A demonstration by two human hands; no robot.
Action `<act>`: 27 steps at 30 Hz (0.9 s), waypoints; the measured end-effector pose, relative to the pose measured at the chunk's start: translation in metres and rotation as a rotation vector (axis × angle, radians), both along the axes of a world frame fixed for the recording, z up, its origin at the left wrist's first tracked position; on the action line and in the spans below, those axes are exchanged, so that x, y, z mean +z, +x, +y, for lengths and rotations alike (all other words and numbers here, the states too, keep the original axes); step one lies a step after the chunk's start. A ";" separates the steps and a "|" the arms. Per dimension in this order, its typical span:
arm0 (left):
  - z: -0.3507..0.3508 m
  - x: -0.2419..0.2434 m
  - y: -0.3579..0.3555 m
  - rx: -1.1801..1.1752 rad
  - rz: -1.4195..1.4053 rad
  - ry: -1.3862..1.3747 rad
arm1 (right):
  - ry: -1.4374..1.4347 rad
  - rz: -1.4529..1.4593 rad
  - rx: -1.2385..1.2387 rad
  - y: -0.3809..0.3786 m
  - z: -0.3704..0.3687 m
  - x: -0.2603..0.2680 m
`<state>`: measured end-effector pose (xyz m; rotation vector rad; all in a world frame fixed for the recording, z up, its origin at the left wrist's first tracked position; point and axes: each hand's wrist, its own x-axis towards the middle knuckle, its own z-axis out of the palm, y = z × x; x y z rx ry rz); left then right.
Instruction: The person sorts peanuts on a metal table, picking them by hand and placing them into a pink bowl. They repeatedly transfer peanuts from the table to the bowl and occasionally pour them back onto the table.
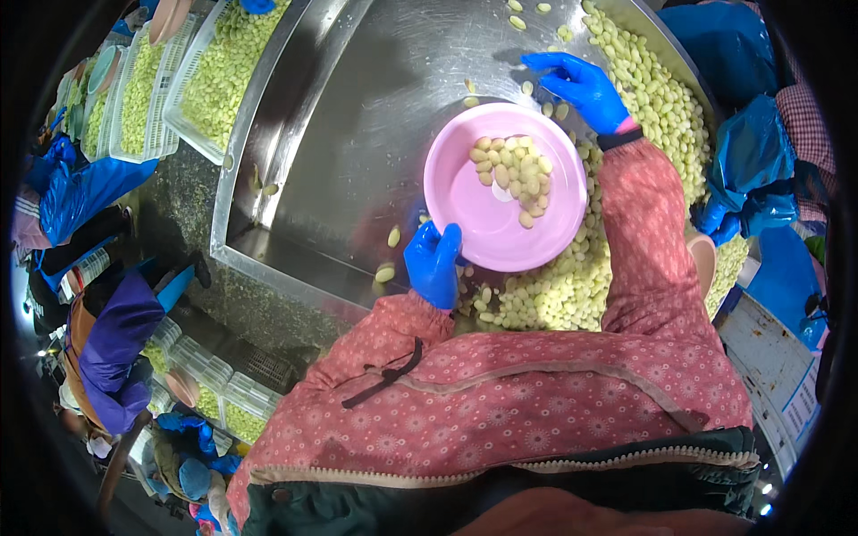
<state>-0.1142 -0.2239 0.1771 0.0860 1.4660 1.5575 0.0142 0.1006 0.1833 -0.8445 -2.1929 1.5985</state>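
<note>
My left hand [432,261], in a blue glove, grips the near-left rim of a pink plastic basin [462,221], thumb over the edge. Inside the basin lies a cluster of yellowish-green, grape-like oval fruits [516,171], towards its far right side. Beyond the basin, my blue-gloved right hand [582,87] is over the stainless steel table [375,127], fingers stretched to the left. Nothing shows between its thumb and fingers. Loose fruits [546,108] are scattered beneath and beside it. A heap of paler green fruits [660,100] runs along the table's right side and round behind the basin.
A raised metal rim [231,157] bounds the table on the left. Past it stand white plastic crates [171,110] of green fruits. More crates [201,362] lie at lower left, near a person in purple [120,348]. At right, another person's blue-gloved hands [720,224] are near the table edge.
</note>
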 end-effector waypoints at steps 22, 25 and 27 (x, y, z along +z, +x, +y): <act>0.011 -0.048 -0.006 -0.076 -0.067 -0.019 | 0.675 -0.452 0.111 -0.118 -0.026 -0.110; 0.013 -0.060 -0.006 -0.060 -0.064 0.006 | 0.536 -0.585 -0.003 -0.099 -0.037 -0.088; 0.012 -0.065 -0.011 -0.114 0.023 -0.004 | 0.483 -0.372 -0.423 -0.082 -0.059 -0.067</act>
